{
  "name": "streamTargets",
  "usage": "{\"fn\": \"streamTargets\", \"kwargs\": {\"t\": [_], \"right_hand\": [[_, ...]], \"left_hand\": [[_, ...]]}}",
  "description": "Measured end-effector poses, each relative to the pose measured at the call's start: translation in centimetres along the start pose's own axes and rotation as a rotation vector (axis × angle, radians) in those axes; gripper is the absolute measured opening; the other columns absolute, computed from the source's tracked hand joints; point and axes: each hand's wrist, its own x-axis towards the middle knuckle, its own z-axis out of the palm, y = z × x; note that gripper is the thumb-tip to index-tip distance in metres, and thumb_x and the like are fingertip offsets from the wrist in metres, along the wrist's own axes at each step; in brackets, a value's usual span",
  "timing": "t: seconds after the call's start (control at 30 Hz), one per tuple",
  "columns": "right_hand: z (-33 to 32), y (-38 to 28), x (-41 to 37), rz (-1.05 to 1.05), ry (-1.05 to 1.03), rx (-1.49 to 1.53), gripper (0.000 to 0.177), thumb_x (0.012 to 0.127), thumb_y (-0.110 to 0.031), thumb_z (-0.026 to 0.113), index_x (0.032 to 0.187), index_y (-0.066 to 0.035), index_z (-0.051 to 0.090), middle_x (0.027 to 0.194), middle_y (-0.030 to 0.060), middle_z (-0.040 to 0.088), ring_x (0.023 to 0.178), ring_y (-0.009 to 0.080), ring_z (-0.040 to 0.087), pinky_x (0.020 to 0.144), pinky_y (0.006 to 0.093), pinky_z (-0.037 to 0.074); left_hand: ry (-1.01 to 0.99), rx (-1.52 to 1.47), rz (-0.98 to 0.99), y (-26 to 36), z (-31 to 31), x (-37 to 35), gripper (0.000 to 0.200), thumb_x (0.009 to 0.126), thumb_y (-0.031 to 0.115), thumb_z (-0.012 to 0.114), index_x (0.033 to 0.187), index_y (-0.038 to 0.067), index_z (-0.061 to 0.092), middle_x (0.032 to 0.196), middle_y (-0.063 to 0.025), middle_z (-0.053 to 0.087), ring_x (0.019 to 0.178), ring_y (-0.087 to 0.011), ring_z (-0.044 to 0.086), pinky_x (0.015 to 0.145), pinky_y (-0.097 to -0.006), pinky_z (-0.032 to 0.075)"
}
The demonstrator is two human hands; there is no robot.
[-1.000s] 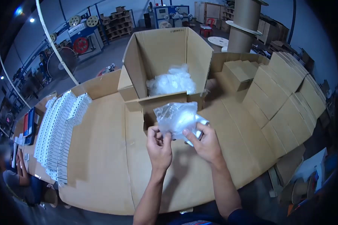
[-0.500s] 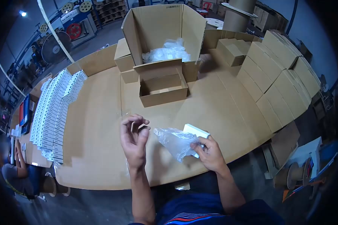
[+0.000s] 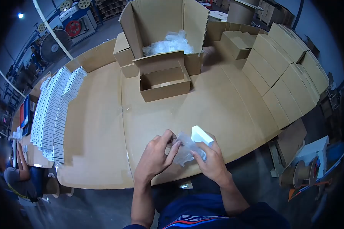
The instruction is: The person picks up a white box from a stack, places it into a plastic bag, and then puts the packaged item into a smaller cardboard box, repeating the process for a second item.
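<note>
Near the table's front edge, my right hand (image 3: pixel 212 158) is closed around a small white box (image 3: pixel 201 135) and one side of a clear plastic bag (image 3: pixel 184 149). My left hand (image 3: pixel 156 154) pinches the bag's other side between thumb and fingers. The bag hangs crumpled between both hands, just left of the white box. Part of the box is hidden behind the bag and my right fingers.
An open small carton (image 3: pixel 164 93) stands at centre, before a large carton holding clear plastic bags (image 3: pixel 168 45). Rows of small white boxes (image 3: pixel 49 114) line the left. Brown cartons (image 3: pixel 281 76) are stacked right. A person (image 3: pixel 21 175) sits far left.
My left hand has moved right and down and has closed on the plastic bag. The bag is now drawn between both hands. The view has shifted slightly.
</note>
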Motion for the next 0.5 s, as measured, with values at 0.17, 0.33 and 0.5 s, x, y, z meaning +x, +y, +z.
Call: {"fn": "streamTargets", "kwargs": {"t": [0.17,0.33,0.5], "right_hand": [[-0.5,0.8,0.5,-0.075,0.006,0.008,0.016,0.085,-0.001,0.075,0.099,0.003,0.069,0.133,0.0271,0.052,0.115,0.0439,0.061,0.095,0.0449,0.052],[-0.6,0.5,0.5,-0.099,-0.09,0.028,0.014,0.084,-0.001,0.075,0.097,0.003,0.069,0.132,0.0265,0.054,0.111,0.0434,0.063,0.093,0.0448,0.053],[-0.1,1.7,0.7,-0.061,-0.061,0.018,0.011,0.087,-0.005,0.074,0.091,0.003,0.069,0.128,0.0254,0.057,0.108,0.0422,0.064,0.091,0.0439,0.053]], "left_hand": [[-0.007,-0.092,-0.081,1.0,0.8,1.1,0.028,0.096,0.008,0.068,0.118,0.001,0.052,0.081,-0.0167,0.074,0.067,-0.0271,0.071,0.064,-0.0352,0.055],[0.094,0.027,-0.079,0.5,2.0,2.8,0.028,0.097,0.006,0.066,0.123,0.006,0.057,0.077,-0.0159,0.075,0.07,-0.0253,0.076,0.061,-0.0316,0.055],[0.308,-0.165,-0.223,0.0,2.2,3.4,0.026,0.102,0.009,0.06,0.127,0.006,0.055,0.07,-0.0107,0.071,0.067,-0.0149,0.07,0.064,-0.0283,0.053]]}}
